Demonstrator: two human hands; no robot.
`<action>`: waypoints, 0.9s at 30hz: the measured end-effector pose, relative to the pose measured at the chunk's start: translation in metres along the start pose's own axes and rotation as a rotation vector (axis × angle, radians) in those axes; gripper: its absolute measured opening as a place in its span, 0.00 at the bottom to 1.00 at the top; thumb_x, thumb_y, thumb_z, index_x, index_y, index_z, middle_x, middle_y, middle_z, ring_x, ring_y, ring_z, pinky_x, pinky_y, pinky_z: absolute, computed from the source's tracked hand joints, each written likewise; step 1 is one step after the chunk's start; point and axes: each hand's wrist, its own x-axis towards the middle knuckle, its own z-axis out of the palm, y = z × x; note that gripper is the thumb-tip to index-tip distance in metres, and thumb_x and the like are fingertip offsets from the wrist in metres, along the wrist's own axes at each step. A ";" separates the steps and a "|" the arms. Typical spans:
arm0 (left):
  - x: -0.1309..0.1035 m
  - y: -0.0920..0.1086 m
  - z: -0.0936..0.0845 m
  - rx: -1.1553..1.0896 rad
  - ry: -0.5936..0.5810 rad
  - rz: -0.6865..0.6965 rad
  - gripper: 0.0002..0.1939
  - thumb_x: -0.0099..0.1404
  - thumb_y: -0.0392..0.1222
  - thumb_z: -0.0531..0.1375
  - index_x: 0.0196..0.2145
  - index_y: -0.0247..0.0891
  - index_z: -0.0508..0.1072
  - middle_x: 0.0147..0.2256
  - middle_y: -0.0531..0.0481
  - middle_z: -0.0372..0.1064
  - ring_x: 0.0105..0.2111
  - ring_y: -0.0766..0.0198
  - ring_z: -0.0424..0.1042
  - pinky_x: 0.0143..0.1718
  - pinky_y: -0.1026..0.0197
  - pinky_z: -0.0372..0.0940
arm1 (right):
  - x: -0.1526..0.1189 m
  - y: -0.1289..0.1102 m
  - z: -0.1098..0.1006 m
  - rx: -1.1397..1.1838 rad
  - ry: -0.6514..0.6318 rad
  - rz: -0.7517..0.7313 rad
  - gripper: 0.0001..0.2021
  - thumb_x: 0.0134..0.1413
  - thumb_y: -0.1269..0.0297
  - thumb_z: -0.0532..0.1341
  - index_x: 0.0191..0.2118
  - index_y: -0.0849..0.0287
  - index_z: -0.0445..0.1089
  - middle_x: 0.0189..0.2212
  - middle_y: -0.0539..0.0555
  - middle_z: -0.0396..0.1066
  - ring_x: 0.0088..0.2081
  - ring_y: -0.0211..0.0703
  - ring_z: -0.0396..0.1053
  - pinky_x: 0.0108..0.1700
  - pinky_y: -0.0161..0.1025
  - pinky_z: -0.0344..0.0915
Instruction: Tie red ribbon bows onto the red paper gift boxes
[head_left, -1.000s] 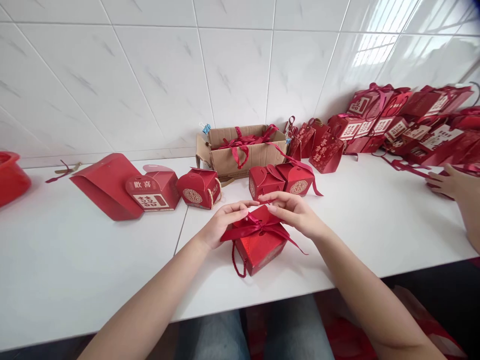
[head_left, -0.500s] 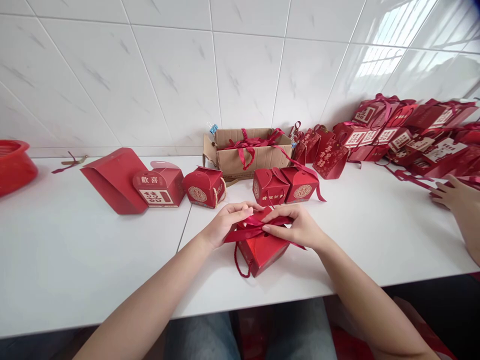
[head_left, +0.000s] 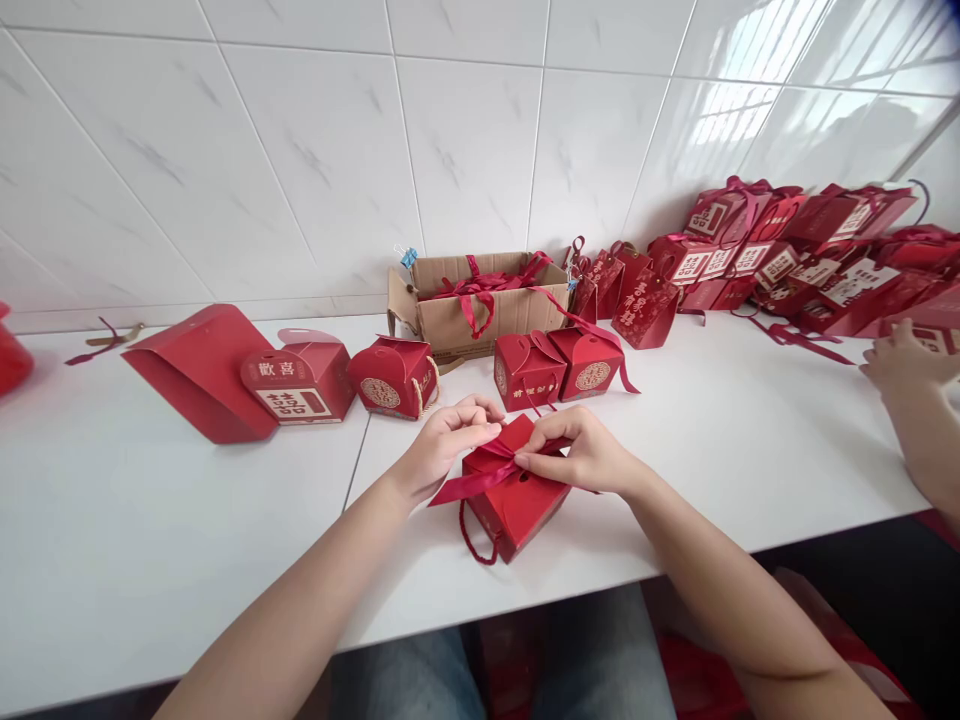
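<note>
A red gift box [head_left: 529,510] with a dark red cord handle lies on the white table before me. Across its top runs a crimson satin ribbon [head_left: 472,485], crossed near the middle, one tail spreading left. My right hand [head_left: 581,450] pinches the ribbon at the crossing between thumb and fingers. At the box's left edge, my left hand [head_left: 450,445] hovers by the ribbon, fingers loosely curled and thumb apart; nothing shows held in it. Two small red boxes [head_left: 559,365] stand just beyond.
Behind is an open cardboard box [head_left: 491,325] of ribbons. Red boxes [head_left: 300,385] stand left, near a red plastic container [head_left: 11,350]. Stacked red gift boxes [head_left: 750,250] fill the back right. Another person's hand [head_left: 904,360] touches a box at far right.
My left hand has drawn slightly away from the ribbon, whose left tail now shows more. My right hand keeps its pinch. The view has turned right; the other person's hand has reached a box.
</note>
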 end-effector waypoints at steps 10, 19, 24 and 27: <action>0.004 -0.009 -0.007 -0.054 -0.005 -0.035 0.20 0.57 0.42 0.61 0.18 0.36 0.53 0.39 0.49 0.63 0.38 0.62 0.63 0.43 0.60 0.59 | 0.001 0.002 -0.004 0.111 0.020 0.036 0.08 0.51 0.62 0.65 0.29 0.61 0.75 0.27 0.52 0.73 0.29 0.37 0.66 0.32 0.35 0.62; 0.004 0.016 -0.009 0.325 0.129 0.174 0.10 0.61 0.47 0.58 0.38 0.42 0.72 0.47 0.46 0.65 0.52 0.53 0.61 0.53 0.51 0.56 | 0.005 0.006 -0.020 0.387 0.116 0.179 0.14 0.52 0.55 0.64 0.40 0.59 0.72 0.23 0.46 0.60 0.23 0.30 0.51 0.23 0.31 0.49; -0.008 0.034 0.021 0.900 0.133 0.250 0.07 0.58 0.45 0.60 0.27 0.43 0.76 0.49 0.47 0.67 0.55 0.48 0.56 0.57 0.44 0.51 | 0.006 0.009 -0.018 0.509 0.087 0.152 0.13 0.51 0.59 0.65 0.42 0.59 0.71 0.25 0.46 0.61 0.24 0.30 0.54 0.25 0.30 0.52; -0.009 0.030 0.033 0.983 0.147 0.292 0.06 0.58 0.42 0.60 0.25 0.42 0.75 0.48 0.47 0.68 0.54 0.48 0.57 0.57 0.42 0.51 | 0.007 0.011 -0.016 0.566 0.075 0.133 0.13 0.51 0.60 0.65 0.42 0.58 0.71 0.27 0.47 0.63 0.23 0.29 0.56 0.25 0.30 0.53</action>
